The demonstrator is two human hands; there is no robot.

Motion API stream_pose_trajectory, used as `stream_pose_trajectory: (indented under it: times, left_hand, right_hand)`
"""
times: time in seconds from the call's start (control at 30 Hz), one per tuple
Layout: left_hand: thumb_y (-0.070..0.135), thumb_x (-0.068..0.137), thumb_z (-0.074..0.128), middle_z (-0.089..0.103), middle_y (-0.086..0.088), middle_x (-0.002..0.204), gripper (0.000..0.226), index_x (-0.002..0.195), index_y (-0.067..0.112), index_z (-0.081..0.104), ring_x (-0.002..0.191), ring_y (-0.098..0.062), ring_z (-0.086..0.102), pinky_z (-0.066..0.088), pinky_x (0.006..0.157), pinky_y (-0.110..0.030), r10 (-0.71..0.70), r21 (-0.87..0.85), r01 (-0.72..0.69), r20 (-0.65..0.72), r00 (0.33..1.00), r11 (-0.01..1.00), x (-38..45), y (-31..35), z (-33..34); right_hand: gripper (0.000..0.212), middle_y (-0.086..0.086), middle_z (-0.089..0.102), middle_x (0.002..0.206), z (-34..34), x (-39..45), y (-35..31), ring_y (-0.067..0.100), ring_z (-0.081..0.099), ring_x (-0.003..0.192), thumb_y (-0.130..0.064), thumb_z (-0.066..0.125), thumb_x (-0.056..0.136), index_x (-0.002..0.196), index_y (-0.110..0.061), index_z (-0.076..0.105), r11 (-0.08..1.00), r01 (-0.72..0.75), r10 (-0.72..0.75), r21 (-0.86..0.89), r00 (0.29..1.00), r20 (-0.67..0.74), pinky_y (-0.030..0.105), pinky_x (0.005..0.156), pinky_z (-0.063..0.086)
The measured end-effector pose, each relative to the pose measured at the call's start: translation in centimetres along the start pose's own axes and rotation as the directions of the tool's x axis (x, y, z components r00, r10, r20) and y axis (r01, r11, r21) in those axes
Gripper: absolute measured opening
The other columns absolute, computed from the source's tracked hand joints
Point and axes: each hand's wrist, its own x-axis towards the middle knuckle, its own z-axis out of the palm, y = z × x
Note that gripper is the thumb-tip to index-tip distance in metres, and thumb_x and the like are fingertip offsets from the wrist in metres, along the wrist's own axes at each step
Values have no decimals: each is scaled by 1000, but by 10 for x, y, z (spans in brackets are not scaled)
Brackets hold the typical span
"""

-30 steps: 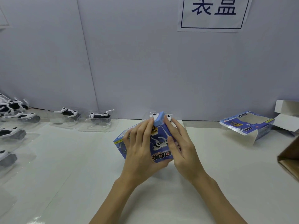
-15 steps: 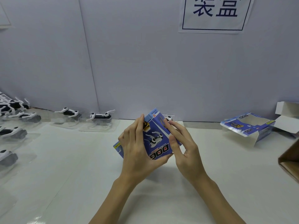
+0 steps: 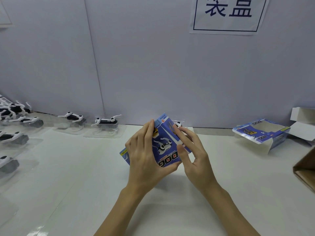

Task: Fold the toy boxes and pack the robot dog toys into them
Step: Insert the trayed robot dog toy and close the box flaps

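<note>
blue box [image 3: 166, 142] held upright above table [image 3: 85, 184] between both hands, left hand [image 3: 146, 155] gripping its left side, thumb under lower edge, right hand [image 3: 194, 150] fingers extended, touching right panel

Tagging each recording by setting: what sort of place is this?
Likely a toy packing station: robot dog toys in clear trays line the white table, printed toy boxes wait at right, and a paper sign hangs on the partition.
</note>
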Motion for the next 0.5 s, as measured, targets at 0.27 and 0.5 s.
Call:
stream_pose_trajectory:
  times: [0.27,0.5]
  left_hand:
    - [63,76,79,34,-13,163,68,134,41,51,139,-32,45,36,109,-50,99,38,-101,57,993,994,1,-3,-1]
    - [67,78,77,28,-15,165,59,125,37,56,143,-28,40,39,112,-41,165,-18,-164,96,982,986,9,-4,-13]
  right_hand:
    - [57,-7,41,156,2,-3,-3,21,34,150,-34,62,100,154,-34,44,999,31,-31,-38,999,-7,35,90,63]
    - [49,-9,42,158,-6,-2,-13,22,29,153,-26,54,104,153,-30,50,998,27,-23,-50,997,75,40,91,63]
